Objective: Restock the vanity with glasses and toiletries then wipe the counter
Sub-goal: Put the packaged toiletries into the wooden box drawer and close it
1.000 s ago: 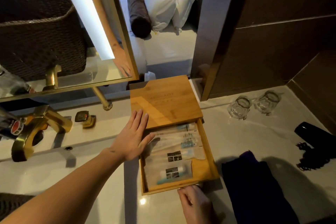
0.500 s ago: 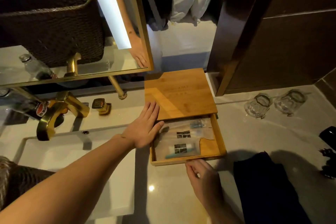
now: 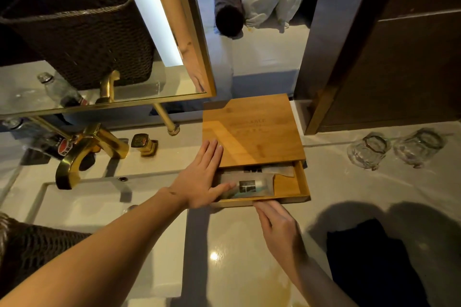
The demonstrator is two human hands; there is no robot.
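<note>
A bamboo toiletry box [image 3: 252,132] sits on the pale counter [image 3: 349,192] by the mirror. Its drawer [image 3: 287,188] sticks out only a little at the front and holds wrapped toiletry packets [image 3: 249,185]. My left hand [image 3: 202,177] lies flat, fingers spread, against the box's left side and lid edge, thumb over a packet. My right hand [image 3: 277,227] has its fingertips pressed on the drawer's front rim. Two clear glasses [image 3: 368,153] [image 3: 417,147] stand upside down to the right of the box.
A dark folded cloth [image 3: 369,264] lies on the counter at front right. A gold faucet [image 3: 84,152] and knob [image 3: 144,143] stand over the white sink [image 3: 87,207] on the left, with a bottle [image 3: 50,144] behind. The mirror [image 3: 99,32] reflects a woven basket.
The drawer has slid into the box, covering most of the packets. My right hand followed its front rim inward; my left hand stayed on the box's left side.
</note>
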